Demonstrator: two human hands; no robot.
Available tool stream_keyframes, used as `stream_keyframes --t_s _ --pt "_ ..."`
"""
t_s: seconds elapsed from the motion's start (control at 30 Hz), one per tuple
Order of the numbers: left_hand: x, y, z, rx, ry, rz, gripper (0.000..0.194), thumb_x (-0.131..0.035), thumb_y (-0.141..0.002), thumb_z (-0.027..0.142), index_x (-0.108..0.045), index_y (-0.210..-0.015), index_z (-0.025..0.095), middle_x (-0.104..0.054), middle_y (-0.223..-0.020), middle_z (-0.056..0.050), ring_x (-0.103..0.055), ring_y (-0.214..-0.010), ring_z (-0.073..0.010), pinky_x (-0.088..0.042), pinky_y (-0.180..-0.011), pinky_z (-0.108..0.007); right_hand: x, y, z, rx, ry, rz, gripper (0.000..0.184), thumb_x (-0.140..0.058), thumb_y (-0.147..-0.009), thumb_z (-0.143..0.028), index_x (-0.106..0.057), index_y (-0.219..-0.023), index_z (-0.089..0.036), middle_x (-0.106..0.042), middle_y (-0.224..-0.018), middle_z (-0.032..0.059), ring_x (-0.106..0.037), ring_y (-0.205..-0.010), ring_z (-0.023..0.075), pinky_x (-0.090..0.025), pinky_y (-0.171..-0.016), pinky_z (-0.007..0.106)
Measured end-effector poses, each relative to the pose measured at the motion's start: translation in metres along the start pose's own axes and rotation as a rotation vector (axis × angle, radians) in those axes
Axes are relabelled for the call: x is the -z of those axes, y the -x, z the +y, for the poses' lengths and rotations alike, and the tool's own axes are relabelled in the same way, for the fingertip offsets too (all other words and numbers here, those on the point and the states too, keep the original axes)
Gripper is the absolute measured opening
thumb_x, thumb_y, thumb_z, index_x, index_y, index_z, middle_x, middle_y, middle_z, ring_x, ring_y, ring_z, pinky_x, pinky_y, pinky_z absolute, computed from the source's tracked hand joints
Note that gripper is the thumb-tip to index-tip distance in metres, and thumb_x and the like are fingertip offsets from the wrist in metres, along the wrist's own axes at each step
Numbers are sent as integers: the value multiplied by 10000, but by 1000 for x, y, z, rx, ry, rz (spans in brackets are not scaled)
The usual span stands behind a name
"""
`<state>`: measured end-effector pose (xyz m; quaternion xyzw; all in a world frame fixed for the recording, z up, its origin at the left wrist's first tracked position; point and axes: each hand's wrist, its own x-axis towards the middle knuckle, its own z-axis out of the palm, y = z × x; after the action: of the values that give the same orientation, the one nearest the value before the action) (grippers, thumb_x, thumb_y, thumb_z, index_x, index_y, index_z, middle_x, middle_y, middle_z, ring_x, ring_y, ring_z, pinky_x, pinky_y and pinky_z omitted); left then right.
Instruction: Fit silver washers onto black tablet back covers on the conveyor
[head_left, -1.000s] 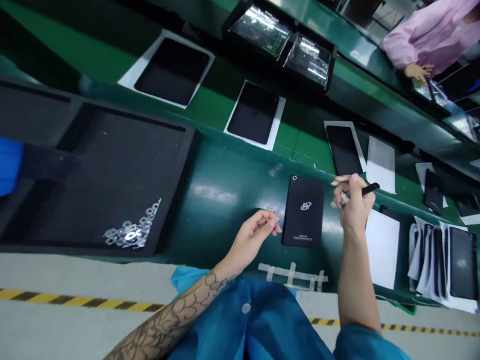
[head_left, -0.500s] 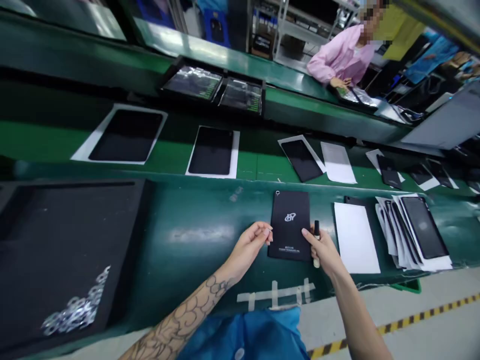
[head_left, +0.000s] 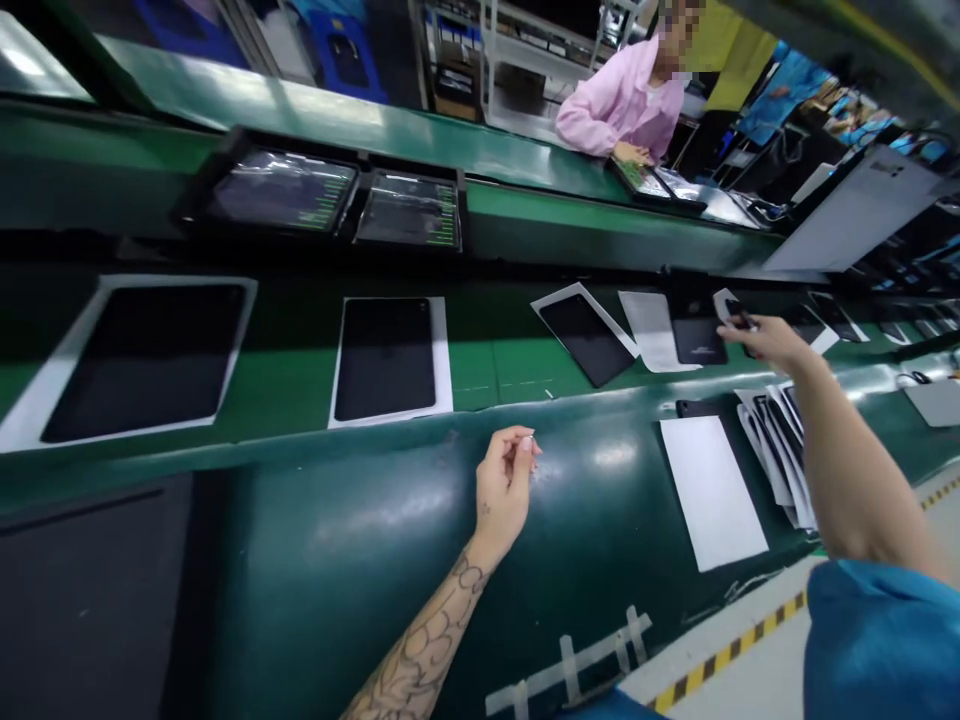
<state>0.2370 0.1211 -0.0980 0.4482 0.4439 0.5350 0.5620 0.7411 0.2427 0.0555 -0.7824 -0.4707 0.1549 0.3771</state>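
My right hand (head_left: 772, 342) reaches out over the green belt. Its thumb and fingers grip the right edge of a black tablet back cover (head_left: 699, 328) with pale lettering, above or partly on a white sheet (head_left: 651, 325); I cannot tell whether it touches. A small dark-capped item (head_left: 742, 321) shows among the same fingers. Above the near bench, my left hand (head_left: 506, 480) is closed in a pinch. Something tiny and pale shows at its fingertips, too small to name. Right of it lie a white sheet (head_left: 712, 490) over a dark cover and a stack of covers and sheets (head_left: 776, 450).
Dark tablet covers on white paper (head_left: 150, 350) line the belt. Black trays (head_left: 409, 212) with film-covered panels stand behind it. A dark mat (head_left: 82, 600) lies at left, and tape strips (head_left: 570, 665) cross the near edge. Across the bench sits a person in pink (head_left: 619, 100).
My right hand has carried the tablet back cover from the near bench forward and right to the belt. My left hand stays pinched near its place. The view has shifted.
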Motion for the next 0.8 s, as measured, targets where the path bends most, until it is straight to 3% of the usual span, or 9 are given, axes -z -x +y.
stream_keyframes --t_s 0.1,0.23,0.33,0.43,0.53,0.63,0.7,0.8 --pt "0 1 2 10 -34 -15 275 -601 -1110 478 -669 -1184 222 -704 -930 -26 -625 -724 -128 -522 -689 -248 -52 -6 6 3 217 -37 260 -963 -743 -292 -729 -756 -180 -730 -743 99 -606 -694 196 -433 -686 339" --pt "-1 -1 3 -5 -79 -41 268 -581 -1118 466 -674 -1183 224 -712 -927 -29 -628 -724 -131 -501 -676 -245 -143 6 -9 219 389 -245 298 -851 -878 -410 -795 -1045 -170 -820 -1050 111 -732 -963 258 -494 -899 316" --pt "-4 -2 3 -23 -55 -24 269 -567 -1120 465 -671 -1178 223 -710 -916 -26 -621 -697 -126 -503 -669 -247 -195 24 -25 262 509 -289 323 -746 -958 -395 -775 -1125 -120 -815 -1081 178 -749 -989 299 -508 -895 332" --pt "-8 -5 1 -48 -14 -23 250 -544 -1125 438 -660 -1167 221 -706 -904 -21 -621 -676 -121 -512 -664 -248 -224 47 -41 296 528 -316 270 -685 -984 -361 -767 -1080 -123 -806 -990 187 -750 -917 303 -510 -840 336" --pt "-11 -10 -4 -97 25 -43 219 -540 -1120 406 -635 -1186 219 -708 -919 -21 -621 -666 -116 -525 -665 -250 -237 68 -62 355 519 -331 287 -664 -964 -323 -741 -1152 -120 -795 -947 169 -734 -840 283 -504 -786 323" --pt "-11 -12 -9 -141 49 -53 215 -540 -1114 412 -612 -1169 218 -703 -916 -18 -617 -651 -114 -541 -655 -251 -236 79 -93 401 479 -285 421 -602 -948 -294 -678 -1298 -73 -791 -977 171 -704 -800 257 -493 -746 312" --pt "-9 -11 -11 -165 56 -50 215 -533 -1114 419 -602 -1141 217 -700 -914 -18 -619 -648 -115 -558 -654 -255 -222 80 -120 436 453 -261 425 -565 -938 -322 -702 -1259 -80 -786 -947 146 -673 -767 239 -480 -720 305" --pt "-5 -12 -8 -198 65 -24 191 -531 -1109 395 -597 -1105 216 -700 -891 -14 -635 -648 -118 -573 -671 -263 -178 84 -165 490 442 -212 387 -532 -914 -382 -772 -1064 -118 -751 -823 96 -616 -699 222 -445 -680 308"
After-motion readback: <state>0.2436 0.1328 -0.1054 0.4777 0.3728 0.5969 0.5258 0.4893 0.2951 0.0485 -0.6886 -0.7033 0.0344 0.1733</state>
